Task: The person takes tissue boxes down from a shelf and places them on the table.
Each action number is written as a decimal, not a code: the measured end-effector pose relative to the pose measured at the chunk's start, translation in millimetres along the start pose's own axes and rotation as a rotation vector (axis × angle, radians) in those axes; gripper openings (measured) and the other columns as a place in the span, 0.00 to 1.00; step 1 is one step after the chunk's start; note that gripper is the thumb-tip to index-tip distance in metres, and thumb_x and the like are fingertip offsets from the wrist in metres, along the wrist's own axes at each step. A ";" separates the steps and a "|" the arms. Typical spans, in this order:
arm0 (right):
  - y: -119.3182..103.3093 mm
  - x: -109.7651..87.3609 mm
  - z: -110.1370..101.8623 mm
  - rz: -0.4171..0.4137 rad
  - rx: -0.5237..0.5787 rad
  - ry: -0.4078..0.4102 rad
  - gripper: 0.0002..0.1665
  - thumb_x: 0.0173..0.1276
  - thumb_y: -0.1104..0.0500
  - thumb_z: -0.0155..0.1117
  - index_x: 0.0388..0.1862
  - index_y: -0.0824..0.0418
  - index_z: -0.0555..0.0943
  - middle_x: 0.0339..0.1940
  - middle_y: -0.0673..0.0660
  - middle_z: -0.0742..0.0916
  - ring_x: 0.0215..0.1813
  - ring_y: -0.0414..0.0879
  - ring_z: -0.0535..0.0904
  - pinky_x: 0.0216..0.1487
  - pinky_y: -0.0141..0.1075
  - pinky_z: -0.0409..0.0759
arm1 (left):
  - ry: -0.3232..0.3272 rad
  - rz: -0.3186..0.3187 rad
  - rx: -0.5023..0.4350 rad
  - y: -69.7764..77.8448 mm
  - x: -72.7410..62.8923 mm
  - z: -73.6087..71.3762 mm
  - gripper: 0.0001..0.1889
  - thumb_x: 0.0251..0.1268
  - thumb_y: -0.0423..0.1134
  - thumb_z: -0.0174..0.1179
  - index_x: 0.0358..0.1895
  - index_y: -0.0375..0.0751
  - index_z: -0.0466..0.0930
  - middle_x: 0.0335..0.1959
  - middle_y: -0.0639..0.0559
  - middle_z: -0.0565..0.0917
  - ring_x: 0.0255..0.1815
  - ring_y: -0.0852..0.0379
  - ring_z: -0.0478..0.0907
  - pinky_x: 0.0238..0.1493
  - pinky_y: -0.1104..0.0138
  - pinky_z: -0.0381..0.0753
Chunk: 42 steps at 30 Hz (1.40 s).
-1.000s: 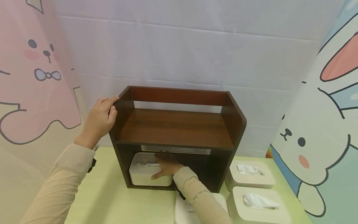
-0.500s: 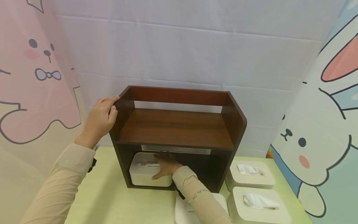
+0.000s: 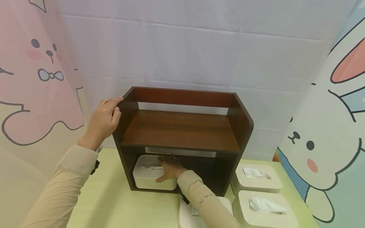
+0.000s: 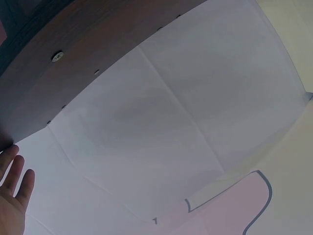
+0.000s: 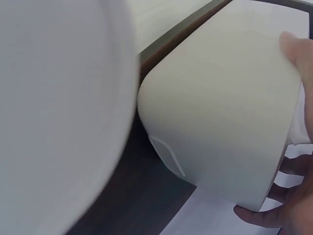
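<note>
A dark brown two-tier wooden shelf [image 3: 182, 129] stands on the table. In the left half of its lower tier sits a white tissue box [image 3: 152, 183] with tissue showing at its top slot. My right hand [image 3: 171, 168] spans the right end of this box. In the right wrist view the thumb [image 5: 295, 49] lies on one side and the fingertips [image 5: 254, 215] touch the opposite side. My left hand [image 3: 103, 119] rests against the top of the shelf's left side panel; in the left wrist view its visible fingers [image 4: 14, 174] are fairly straight.
Two white tissue boxes, a rear one [image 3: 256, 179] and a front one [image 3: 266, 209], stand right of the shelf. Another white box [image 3: 189, 218] lies under my right forearm. The pale green table [image 3: 114, 205] backs onto a white curtain [image 3: 182, 53].
Both hands keep their places on the shelf and the tissue box. The head view has shifted very slightly, and everything appears a few pixels further right.
</note>
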State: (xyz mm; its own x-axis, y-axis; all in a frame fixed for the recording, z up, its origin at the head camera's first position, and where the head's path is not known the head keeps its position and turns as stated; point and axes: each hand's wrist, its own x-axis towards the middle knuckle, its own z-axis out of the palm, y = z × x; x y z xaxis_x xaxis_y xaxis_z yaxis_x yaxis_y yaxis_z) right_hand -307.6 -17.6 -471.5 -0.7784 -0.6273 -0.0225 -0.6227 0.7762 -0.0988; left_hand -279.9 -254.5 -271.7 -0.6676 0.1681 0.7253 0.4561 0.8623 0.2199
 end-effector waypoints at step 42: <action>-52.8 -70.3 -17.0 -0.125 -0.162 -0.005 0.59 0.38 0.26 0.64 0.68 0.51 0.62 0.66 0.61 0.68 0.63 0.63 0.67 0.51 0.58 0.74 | 0.029 0.042 0.064 -1.2 1.5 -0.2 0.20 0.66 0.36 0.39 0.55 0.32 0.73 0.53 0.38 0.78 0.54 0.40 0.69 0.59 0.49 0.66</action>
State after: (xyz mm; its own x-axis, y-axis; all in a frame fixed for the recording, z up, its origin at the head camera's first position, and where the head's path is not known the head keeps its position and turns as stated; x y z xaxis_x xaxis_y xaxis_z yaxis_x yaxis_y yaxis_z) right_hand -221.4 -13.5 -447.8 -0.6943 -0.7192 -0.0249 -0.7192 0.6922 0.0599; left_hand -281.3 -255.3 -270.8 -0.6310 0.1913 0.7518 0.4442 0.8836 0.1480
